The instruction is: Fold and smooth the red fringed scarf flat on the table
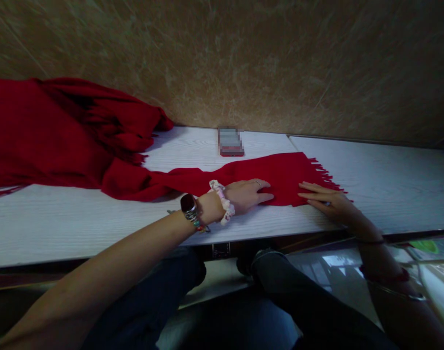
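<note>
- Scarf (pixel 280 167) lies lengthwise on white table (pixel 79 223), fringe (pixel 326 176) at R, running L into loose heap (pixel 61 131) nr wall (pixel 244 63).
- L hand (pixel 246 194) palm-down on scarf, visible fingers extended, slightly apart.
- R hand (pixel 333 205) at fringed end, fingers straight, a bit spread, tips on scarf.
- Small item (pixel 230 142), too blurred to ID, on table btwn scarf & wall.

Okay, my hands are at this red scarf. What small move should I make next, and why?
Probably slide your left hand leftward along the scarf, smoothing it, while your right hand steadies the fringed end: that end lies fairly flat, but the scarf narrows and bunches further left.
</note>
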A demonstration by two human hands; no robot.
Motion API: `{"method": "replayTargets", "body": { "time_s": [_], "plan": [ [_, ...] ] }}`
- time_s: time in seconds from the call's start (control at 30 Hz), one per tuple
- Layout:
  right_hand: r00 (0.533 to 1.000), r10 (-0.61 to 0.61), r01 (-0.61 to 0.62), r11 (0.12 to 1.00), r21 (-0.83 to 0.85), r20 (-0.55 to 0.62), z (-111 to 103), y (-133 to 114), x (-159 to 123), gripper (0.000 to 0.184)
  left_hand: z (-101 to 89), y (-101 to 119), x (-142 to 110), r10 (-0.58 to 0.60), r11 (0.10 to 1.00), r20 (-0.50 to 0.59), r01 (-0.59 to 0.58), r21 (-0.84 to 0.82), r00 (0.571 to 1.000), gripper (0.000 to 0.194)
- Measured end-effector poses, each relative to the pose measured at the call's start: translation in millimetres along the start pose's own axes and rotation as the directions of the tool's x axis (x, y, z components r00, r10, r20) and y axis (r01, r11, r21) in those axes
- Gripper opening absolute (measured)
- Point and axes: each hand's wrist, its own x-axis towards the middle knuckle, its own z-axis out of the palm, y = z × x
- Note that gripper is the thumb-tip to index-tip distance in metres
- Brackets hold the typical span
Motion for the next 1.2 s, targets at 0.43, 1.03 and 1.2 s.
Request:
{"method": "replayTargets", "body": {
  "time_s": [0.43, 1.03, 1.2],
  "plan": [
    [0.984, 0.064, -0.071, 0.997, -0.038, -0.164, 17, -25, 31, 0.030, 5.9, -33, -4, -0.122, 0.992, 0.045, 0.121, 0.039, 0.991, 0.055],
    [0.962, 0.105, -0.096, 0.994, 0.050, -0.251, 13, -21, 25, 0.026, -7.9, 0, 2, -0.109, 0.994, 0.076, 0.109, 0.005, 0.991, 0.050],
    [0.973, 0.054, -0.051, 0.998, 0.021, -0.225, 16, -22, 25, 0.024, 0.0, 1, 1, -0.096, 0.995, 0.120, 0.091, 0.044, 0.988, 0.053]
  ]
}}
